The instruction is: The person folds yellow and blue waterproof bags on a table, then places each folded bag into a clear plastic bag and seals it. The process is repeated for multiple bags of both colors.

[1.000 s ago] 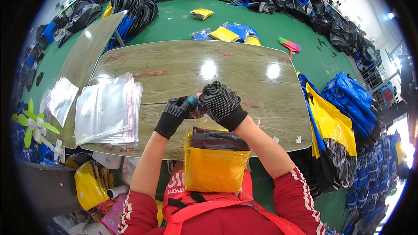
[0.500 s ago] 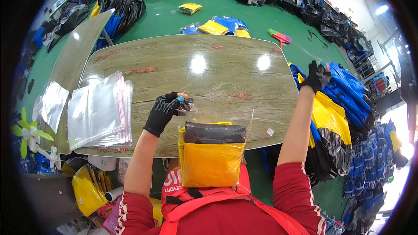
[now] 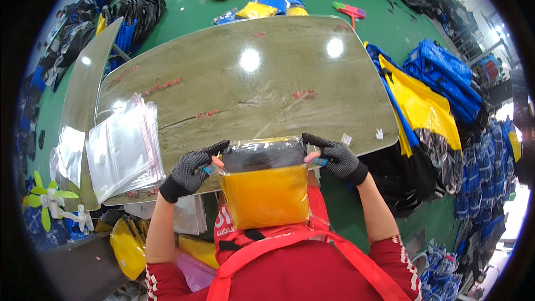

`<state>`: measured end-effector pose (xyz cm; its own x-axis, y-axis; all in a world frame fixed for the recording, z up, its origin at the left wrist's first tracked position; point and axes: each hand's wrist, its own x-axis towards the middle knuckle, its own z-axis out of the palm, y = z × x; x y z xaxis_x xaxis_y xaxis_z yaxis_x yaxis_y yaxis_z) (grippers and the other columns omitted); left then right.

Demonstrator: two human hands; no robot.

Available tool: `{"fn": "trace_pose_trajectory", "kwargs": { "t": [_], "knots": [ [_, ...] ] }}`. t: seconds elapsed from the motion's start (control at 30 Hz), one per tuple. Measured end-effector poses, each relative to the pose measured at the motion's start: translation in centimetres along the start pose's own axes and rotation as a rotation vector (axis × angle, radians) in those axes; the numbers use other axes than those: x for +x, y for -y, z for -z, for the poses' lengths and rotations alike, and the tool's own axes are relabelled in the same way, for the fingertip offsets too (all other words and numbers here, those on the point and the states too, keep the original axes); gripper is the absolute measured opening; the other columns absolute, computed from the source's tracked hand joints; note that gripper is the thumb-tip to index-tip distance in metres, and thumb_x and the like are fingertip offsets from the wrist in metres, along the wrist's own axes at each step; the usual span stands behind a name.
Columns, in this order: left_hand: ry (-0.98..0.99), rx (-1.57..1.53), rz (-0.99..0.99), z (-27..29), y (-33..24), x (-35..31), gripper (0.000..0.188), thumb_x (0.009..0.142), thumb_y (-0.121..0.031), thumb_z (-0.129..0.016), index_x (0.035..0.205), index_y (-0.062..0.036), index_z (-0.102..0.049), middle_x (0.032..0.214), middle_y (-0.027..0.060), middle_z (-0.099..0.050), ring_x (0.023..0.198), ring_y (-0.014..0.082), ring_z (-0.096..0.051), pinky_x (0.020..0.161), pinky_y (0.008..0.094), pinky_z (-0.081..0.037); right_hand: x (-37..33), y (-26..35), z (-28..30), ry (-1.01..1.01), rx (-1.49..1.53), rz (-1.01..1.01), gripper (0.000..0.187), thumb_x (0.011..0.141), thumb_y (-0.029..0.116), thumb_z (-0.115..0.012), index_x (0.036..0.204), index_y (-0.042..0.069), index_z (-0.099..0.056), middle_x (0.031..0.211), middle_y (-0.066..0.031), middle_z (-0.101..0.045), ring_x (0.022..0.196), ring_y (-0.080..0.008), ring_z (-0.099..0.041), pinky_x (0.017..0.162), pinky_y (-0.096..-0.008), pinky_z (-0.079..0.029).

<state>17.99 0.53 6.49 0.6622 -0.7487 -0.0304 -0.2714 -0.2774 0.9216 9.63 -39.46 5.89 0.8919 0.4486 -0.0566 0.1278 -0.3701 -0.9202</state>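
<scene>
Fingers [image 3: 214, 150] of the left hand [image 3: 189, 171] pinch the upper left corner of a clear bag [image 3: 264, 187], and those of the right hand [image 3: 337, 159] pinch its upper right corner, both closed tight on the plastic. Both hands wear dark knit gloves. The bag hangs between them, upright, at the near edge of the bench [image 3: 251, 83], in front of the person's red top. Inside it sits a folded yellow item with a black part along the top. To the left, on the bench, lies a stack of empty clear bags [image 3: 122, 147], well apart from the hands. Off the right end, blue and yellow bags [image 3: 423, 100] pile on the green floor [image 3: 184, 11].
</scene>
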Motion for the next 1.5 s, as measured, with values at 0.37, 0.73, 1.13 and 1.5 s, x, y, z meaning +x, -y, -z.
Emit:
{"fn": "trace_pose_trajectory", "kwargs": {
  "t": [0.37,0.73,1.13,1.5],
  "knots": [
    [-0.308,0.857,-0.396,-5.2,-3.7,5.9,0.048,0.084,-0.030,-0.061,0.126,-0.0081,-0.054,0.139,0.0153,-0.047,0.135,0.0393,-0.035,0.113,0.0514,-0.021,3.0,4.1,3.6,-0.444,-0.521,0.162,0.040,0.078,0.035,-0.074,0.105,0.007,-0.066,0.105,-0.0156,-0.068,0.094,-0.0282,-0.066,0.084,-0.0352,-0.051],
    [-0.715,-0.872,-0.788,-7.1,-7.2,4.0,0.087,0.089,-0.054,-0.049,0.151,-0.0021,-0.015,0.157,0.0243,-0.009,0.144,0.0444,-0.010,0.118,0.0545,-0.004,15.3,0.3,5.3,-0.517,0.169,0.035,0.029,0.080,0.030,-0.067,0.090,0.003,-0.063,0.079,-0.0110,-0.064,0.071,-0.0215,-0.060,0.065,-0.0330,-0.048],
    [-0.488,-1.352,-0.596,-7.3,-15.5,16.3,0.087,0.091,-0.056,-0.044,0.149,0.0016,-0.015,0.154,0.0260,-0.018,0.144,0.0367,-0.015,0.118,0.0482,-0.013,7.9,4.1,-11.1,-0.599,-0.247,0.544,0.025,0.084,0.035,-0.062,0.086,0.010,-0.061,0.078,-0.0172,-0.063,0.070,-0.0400,-0.062,0.064,-0.0486,-0.049],
    [-0.565,0.190,-0.283,-11.6,-2.6,10.5,0.062,0.098,-0.036,-0.048,0.147,-0.0034,-0.031,0.142,0.0156,-0.045,0.124,0.0228,-0.049,0.106,0.0364,-0.033,-16.6,-14.7,22.8,-0.770,-1.183,-1.366,0.035,0.088,0.039,-0.052,0.106,0.016,-0.071,0.119,-0.0141,-0.063,0.113,-0.0303,-0.056,0.097,-0.0483,-0.041]
  ]
}}
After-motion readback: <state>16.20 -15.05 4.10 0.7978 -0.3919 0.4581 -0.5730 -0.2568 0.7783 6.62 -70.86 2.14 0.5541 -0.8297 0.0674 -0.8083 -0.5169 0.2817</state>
